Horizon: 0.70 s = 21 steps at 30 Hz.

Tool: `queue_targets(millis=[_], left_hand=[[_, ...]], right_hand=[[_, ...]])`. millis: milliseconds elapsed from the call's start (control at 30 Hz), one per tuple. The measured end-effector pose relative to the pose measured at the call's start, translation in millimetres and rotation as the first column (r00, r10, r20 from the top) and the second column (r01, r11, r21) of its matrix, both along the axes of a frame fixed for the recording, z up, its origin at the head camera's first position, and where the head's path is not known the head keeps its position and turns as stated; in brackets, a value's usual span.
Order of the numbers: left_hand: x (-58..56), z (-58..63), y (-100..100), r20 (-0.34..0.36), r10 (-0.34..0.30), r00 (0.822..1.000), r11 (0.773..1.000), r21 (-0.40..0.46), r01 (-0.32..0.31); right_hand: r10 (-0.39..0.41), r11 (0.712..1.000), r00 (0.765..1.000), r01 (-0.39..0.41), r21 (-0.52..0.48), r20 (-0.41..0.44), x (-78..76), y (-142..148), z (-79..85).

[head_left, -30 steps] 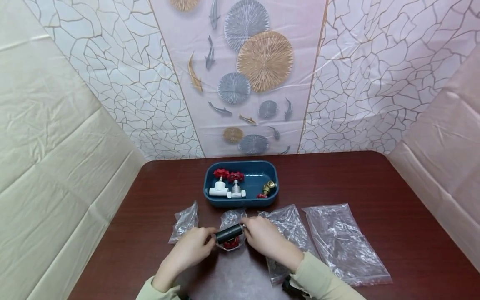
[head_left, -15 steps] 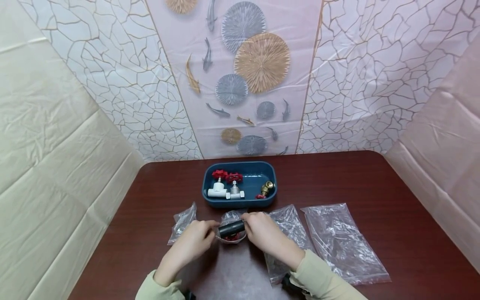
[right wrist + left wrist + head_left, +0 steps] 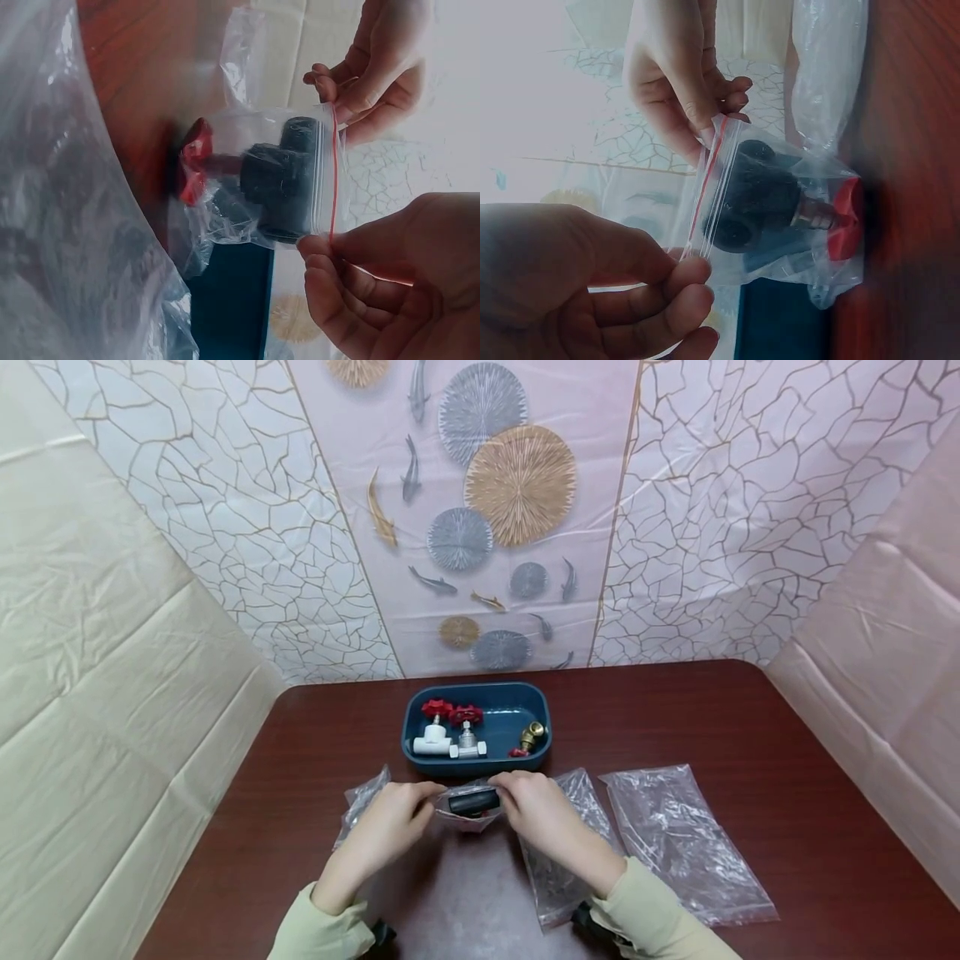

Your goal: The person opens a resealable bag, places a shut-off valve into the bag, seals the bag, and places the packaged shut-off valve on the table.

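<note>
A clear zip bag [image 3: 471, 824] with a red seal line stands between my hands. Inside it is a black tee-shaped valve [image 3: 756, 196], its red handwheel [image 3: 845, 219] pointing down near the tabletop. My left hand [image 3: 393, 818] pinches one top corner of the bag between thumb and finger. At the other top corner, the thumb and finger of my right hand [image 3: 543, 810] do the same. In the left wrist view the seal strip [image 3: 709, 187] runs straight from hand to hand above the black body. Whether the seal is pressed closed I cannot tell.
Behind the hands stands a blue tray [image 3: 510, 768] holding a white valve [image 3: 432, 739], a silver valve [image 3: 468, 743] and a brass valve [image 3: 532, 737]. Flat clear bags [image 3: 690, 843] lie to the right on the dark red table [image 3: 262, 827]. Another crumpled bag [image 3: 363, 797] lies left.
Both hands have shifted a little away from me and drawn the bag's mouth up around the black valve body. The valve, tilted earlier, now lies closer to level.
</note>
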<state>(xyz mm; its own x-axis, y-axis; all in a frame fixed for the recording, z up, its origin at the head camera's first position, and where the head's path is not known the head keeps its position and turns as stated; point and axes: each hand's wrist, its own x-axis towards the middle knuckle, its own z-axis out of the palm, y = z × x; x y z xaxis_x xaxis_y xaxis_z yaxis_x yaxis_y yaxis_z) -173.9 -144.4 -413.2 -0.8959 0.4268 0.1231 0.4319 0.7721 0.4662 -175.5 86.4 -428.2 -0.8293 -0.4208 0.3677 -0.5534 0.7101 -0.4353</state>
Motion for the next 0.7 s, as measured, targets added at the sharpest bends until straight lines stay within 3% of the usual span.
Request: queue_targets(millis=[467,700], left_hand=[[-1.8,7.4,6,-0.053,0.023,0.998,1.000,-0.004,-0.023],[-1.4,14.9,6,-0.028,0.017,0.999,0.999,0.028,-0.016]], right_hand=[[-0.017,1.000,0.999,0.016,-0.021,-0.028,0.8,7,3.6],[-0.022,0.998,0.998,0.019,-0.052,-0.051,1.8,10,9.1]])
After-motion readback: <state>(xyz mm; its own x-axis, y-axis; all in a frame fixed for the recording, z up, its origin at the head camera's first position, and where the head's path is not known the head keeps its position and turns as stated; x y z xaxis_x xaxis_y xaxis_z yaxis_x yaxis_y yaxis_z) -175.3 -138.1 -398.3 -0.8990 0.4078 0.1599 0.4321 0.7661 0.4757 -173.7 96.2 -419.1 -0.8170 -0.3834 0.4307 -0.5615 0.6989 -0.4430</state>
